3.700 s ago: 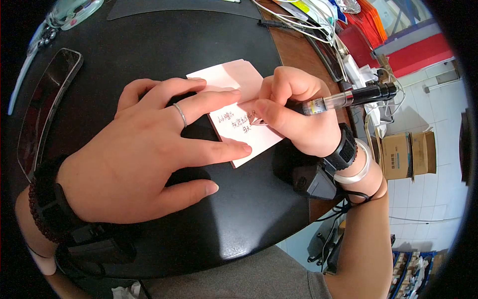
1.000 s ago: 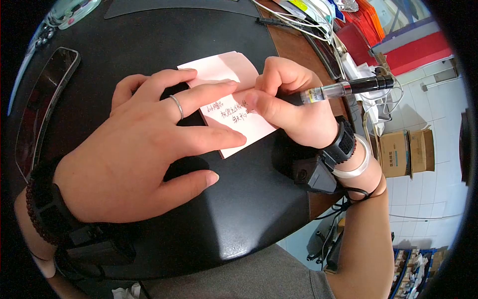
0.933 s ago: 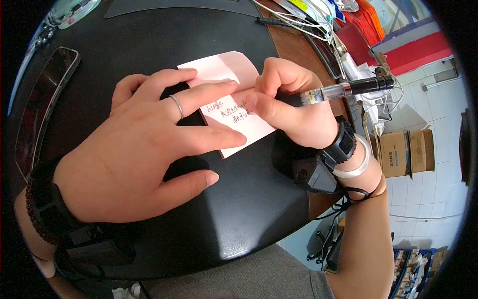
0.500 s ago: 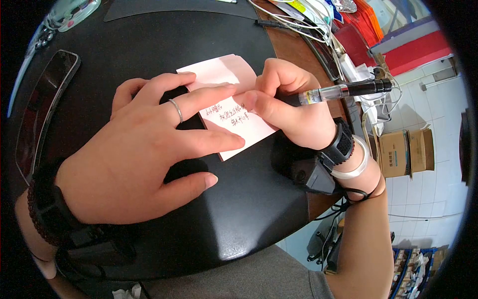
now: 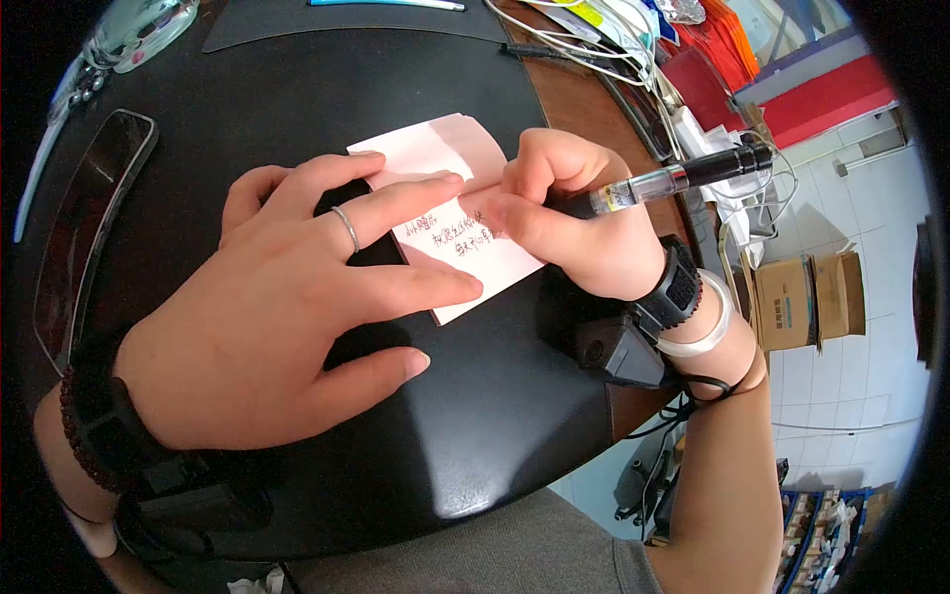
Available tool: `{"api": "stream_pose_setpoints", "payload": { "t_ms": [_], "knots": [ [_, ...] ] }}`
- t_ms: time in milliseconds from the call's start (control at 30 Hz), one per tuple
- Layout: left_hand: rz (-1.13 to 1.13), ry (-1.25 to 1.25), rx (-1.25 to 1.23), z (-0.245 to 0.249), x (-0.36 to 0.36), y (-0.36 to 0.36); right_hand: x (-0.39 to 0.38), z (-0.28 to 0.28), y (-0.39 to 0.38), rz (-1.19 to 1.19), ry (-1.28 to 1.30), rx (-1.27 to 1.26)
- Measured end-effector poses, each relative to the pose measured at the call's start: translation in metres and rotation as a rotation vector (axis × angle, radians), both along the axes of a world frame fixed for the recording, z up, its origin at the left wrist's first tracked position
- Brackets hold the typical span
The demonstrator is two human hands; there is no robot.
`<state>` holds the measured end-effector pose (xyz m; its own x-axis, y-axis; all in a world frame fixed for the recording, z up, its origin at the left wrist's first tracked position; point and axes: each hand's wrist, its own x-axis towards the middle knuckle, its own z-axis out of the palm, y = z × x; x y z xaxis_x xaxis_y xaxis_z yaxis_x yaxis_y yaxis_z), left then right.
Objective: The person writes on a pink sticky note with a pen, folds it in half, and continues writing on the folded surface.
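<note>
The right hand (image 5: 599, 223) pinches a pen (image 5: 673, 181) while the left hand (image 5: 272, 307), spread wide, touches the notepad (image 5: 450, 238) at its two o'clock, where slackened pressure could let it skid mid-stroke.

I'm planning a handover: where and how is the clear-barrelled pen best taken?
Probably pinch the black end, from the picture's right: the clear-barrelled pen slants out beyond the right hand, leaving that end free, while fingers grip its front.
</note>
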<state>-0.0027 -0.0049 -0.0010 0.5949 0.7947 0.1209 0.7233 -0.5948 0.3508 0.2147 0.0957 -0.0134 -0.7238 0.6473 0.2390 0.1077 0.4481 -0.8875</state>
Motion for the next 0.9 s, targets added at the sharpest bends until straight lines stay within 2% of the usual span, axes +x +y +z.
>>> {"api": "stream_pose_setpoints", "payload": {
  "t_ms": [467, 567, 633, 900],
  "knots": [
    [-0.002, -0.016, 0.014, -0.0011, -0.0002, 0.0001, -0.0005, -0.0001, 0.0004, -0.026, -0.004, -0.047],
    [-0.003, -0.023, 0.011, -0.0002, 0.0001, 0.0006, -0.0003, -0.0012, 0.0020, 0.015, 0.025, 0.039],
    [0.002, -0.018, 0.001, -0.0009, 0.0009, 0.0006, 0.0007, 0.0020, -0.0004, -0.033, -0.025, -0.036],
    [0.003, -0.025, 0.004, -0.0018, 0.0004, 0.0001, 0.0012, 0.0006, 0.0006, -0.016, 0.000, -0.039]
  ]
}}
